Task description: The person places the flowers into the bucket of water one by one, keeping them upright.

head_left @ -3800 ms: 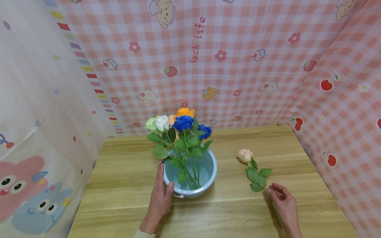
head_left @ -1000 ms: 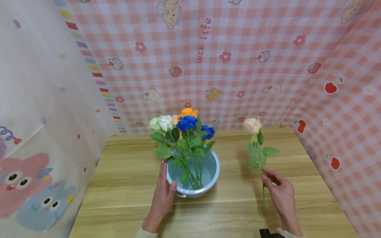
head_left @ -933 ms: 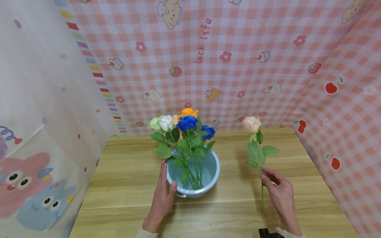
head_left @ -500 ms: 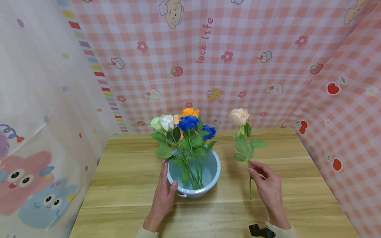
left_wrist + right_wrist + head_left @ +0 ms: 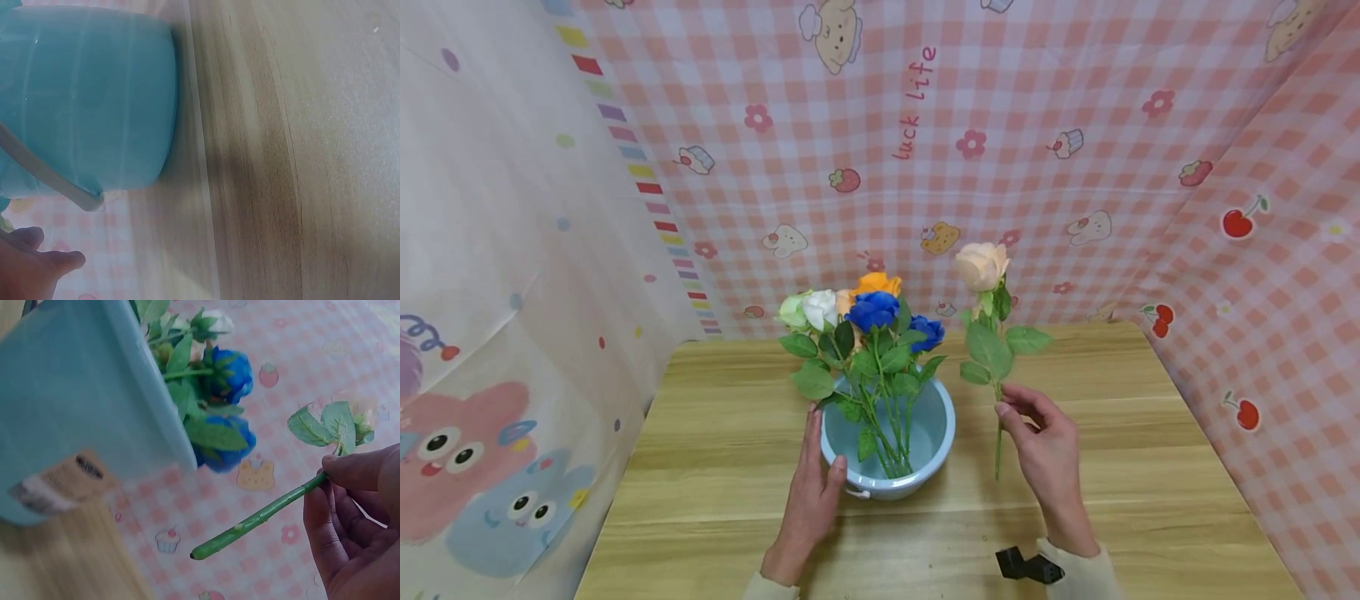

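A light-blue bucket [image 5: 891, 487] stands on the wooden table, holding several artificial roses: blue [image 5: 874, 310], orange, white, pale green and peach. My left hand [image 5: 808, 500] rests against the bucket's left side, its fingers extended along the rim. To the right of the bucket, my right hand [image 5: 1048, 442] pinches a peach rose [image 5: 981, 267] by its green stem between thumb and fingers. The bloom points up and the cut stem end [image 5: 206, 549] hangs free, apart from the bucket. In the left wrist view the bucket's grey handle [image 5: 47, 170] slopes down its side.
A pink checked cloth [image 5: 1022, 183] hangs behind the table [image 5: 730, 467], with another on the right and a white printed curtain [image 5: 512, 250] on the left. A black device [image 5: 1028, 567] sits at my right wrist. The bucket carries a brown label [image 5: 78, 481].
My right hand has lifted the peach rose off the table, turned it upright and carried it left, closer to the bucket. My left hand stays at the bucket's side.
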Action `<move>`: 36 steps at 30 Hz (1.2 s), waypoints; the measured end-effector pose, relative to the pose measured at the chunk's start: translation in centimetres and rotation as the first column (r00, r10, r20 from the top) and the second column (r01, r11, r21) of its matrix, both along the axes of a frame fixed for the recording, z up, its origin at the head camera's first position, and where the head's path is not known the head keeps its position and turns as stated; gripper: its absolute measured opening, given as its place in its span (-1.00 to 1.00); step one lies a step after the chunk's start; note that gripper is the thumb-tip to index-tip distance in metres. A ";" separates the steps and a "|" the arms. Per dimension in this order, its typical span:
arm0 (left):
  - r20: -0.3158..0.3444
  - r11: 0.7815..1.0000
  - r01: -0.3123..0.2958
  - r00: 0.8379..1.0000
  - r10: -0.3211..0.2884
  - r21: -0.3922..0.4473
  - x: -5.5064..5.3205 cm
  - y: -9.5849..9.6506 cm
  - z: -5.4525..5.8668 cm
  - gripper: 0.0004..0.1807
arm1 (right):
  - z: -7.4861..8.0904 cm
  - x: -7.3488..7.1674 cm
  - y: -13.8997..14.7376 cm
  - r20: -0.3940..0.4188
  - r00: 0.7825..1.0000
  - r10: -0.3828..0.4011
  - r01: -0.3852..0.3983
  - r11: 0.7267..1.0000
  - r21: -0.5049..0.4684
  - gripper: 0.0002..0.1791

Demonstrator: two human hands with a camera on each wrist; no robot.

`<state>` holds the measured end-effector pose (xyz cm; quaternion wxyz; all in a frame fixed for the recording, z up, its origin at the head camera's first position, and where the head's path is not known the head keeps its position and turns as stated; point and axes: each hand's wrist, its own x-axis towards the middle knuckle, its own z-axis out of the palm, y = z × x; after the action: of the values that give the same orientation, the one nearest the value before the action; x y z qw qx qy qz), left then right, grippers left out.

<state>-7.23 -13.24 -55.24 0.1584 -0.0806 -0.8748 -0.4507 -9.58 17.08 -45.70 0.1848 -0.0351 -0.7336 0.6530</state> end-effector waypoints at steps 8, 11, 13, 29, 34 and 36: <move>-0.004 1.000 0.007 1.000 -0.007 0.007 0.1 -0.1 0.1 -0.19 | 1.1 -0.9 -2.0 -0.079 0.996 0.028 -0.032 0.998 -0.051 -0.76; 0.000 1.000 0.009 1.000 -0.009 0.010 0.1 -0.1 0.1 -0.20 | 1.5 -1.1 -2.7 -0.091 0.995 0.039 -0.045 0.996 -0.072 -0.76; 0.000 1.000 0.011 1.000 -0.011 0.012 0.1 -0.1 0.1 -0.20 | 1.7 -1.2 -3.2 -0.094 0.995 0.046 -0.054 0.995 -0.087 -0.75; -0.008 1.000 0.010 1.000 -0.010 0.013 0.1 -0.1 0.2 -0.17 | 2.0 -1.5 -6.1 -0.080 0.984 0.160 -0.168 0.980 -0.108 -0.74; -0.009 1.000 0.011 1.000 -0.011 0.012 0.1 -0.1 0.1 -0.17 | 1.9 -1.7 -6.8 -0.084 0.976 0.202 -0.207 0.976 -0.065 -0.74; -0.008 1.000 0.012 1.000 -0.012 0.012 0.1 -0.1 0.1 -0.17 | 1.9 -1.8 -7.1 -0.092 0.972 0.218 -0.223 0.973 -0.058 -0.75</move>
<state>-7.11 -13.35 -55.16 0.1597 -0.0865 -0.8710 -0.4564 -11.35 9.99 -43.75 0.1410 0.0684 -0.7018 0.6949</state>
